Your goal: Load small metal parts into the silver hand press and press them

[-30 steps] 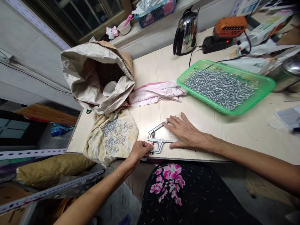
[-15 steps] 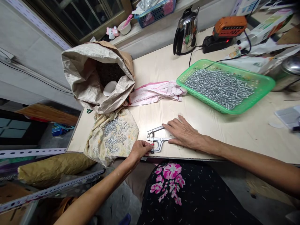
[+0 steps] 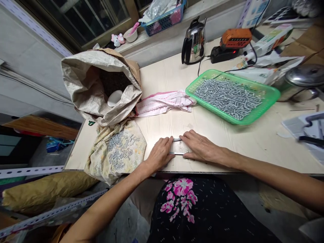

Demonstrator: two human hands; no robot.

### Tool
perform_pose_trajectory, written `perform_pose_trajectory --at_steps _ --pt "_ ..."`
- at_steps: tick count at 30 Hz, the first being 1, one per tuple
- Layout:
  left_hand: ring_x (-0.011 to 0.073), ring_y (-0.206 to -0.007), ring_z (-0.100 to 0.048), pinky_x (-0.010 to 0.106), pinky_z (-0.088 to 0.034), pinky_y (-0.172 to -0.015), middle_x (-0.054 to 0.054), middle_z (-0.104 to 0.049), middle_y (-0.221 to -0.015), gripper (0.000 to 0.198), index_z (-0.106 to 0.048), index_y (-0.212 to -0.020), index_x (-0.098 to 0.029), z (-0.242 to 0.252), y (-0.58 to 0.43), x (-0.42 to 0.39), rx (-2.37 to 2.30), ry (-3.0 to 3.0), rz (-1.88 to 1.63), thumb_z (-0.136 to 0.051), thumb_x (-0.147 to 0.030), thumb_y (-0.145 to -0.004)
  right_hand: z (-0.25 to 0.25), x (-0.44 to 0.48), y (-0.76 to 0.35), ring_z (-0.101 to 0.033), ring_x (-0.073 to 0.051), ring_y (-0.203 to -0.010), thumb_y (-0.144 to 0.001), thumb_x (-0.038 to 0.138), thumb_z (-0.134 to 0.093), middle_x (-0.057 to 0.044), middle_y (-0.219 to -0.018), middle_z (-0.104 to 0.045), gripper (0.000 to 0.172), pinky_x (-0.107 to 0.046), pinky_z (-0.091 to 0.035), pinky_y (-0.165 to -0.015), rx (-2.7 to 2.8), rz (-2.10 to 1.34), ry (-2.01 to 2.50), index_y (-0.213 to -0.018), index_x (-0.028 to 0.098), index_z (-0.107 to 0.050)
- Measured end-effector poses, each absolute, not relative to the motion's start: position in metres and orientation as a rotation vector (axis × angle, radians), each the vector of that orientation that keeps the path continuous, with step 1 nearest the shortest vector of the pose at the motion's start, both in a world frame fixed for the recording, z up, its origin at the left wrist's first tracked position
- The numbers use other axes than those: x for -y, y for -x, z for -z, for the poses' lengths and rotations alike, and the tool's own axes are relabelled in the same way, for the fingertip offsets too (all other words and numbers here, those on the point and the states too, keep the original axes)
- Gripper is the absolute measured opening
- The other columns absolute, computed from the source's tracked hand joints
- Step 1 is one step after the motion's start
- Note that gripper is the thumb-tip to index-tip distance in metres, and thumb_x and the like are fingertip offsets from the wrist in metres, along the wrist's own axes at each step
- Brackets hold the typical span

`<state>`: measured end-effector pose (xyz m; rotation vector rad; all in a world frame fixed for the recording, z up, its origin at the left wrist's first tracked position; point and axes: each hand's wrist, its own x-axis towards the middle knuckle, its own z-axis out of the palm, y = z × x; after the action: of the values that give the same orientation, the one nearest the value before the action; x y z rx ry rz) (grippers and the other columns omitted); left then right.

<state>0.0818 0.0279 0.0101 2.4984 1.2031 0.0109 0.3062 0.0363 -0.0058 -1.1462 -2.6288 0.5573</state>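
A metal hand tool like pliers (image 3: 177, 153) lies at the table's front edge, its two handles spread apart. My left hand (image 3: 160, 152) is wrapped over the tool's head and hides it. The ends of both handles are in the grip of my right hand (image 3: 199, 147), thumb on the near one and fingers on the far one. Left of my hands, small metal pins (image 3: 120, 148) are scattered on a patterned yellowish cloth (image 3: 139, 135). Many similar pins fill a green plastic basket (image 3: 265, 111) at the right.
An open woven sack (image 3: 78, 77) stands at the back left, beside a pink and white towel (image 3: 162, 104). Behind the basket are a steel kettle (image 3: 194, 40) and an orange battery (image 3: 235, 37) on a charger with a cord. A lidded pot (image 3: 303, 81) is at the far right.
My left hand has gone from pinching at the tool's near tip to covering its head. My right hand stays on the handles. The camera view has shifted slightly.
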Motion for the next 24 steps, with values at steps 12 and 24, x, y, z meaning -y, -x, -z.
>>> perform_pose_trajectory --at_steps 12,24 --pt "0.0278 -0.102 -0.050 0.041 -0.047 -0.088 0.011 -0.055 -0.105 0.026 -0.051 -0.112 -0.014 -0.022 -0.109 -0.036 -1.085 -2.649 0.231 -0.060 -0.022 -0.089 0.008 -0.024 -0.297 -0.051 -0.025 -0.087 -0.084 0.030 -0.069 -0.009 -0.094 -0.058 0.025 -0.036 -0.040 -0.075 2.634 -0.337 1.185 -0.100 0.015 -0.056" --pt "0.0219 -0.089 -0.050 0.035 -0.047 -0.079 0.008 -0.058 -0.090 0.024 -0.058 -0.085 -0.015 -0.006 -0.105 -0.034 -1.017 -2.645 0.153 -0.039 -0.019 -0.100 0.033 -0.019 -0.285 -0.048 -0.020 -0.075 -0.094 0.010 -0.045 -0.004 -0.077 -0.056 0.019 -0.033 -0.034 -0.069 2.588 -0.210 1.123 -0.081 0.017 -0.056"
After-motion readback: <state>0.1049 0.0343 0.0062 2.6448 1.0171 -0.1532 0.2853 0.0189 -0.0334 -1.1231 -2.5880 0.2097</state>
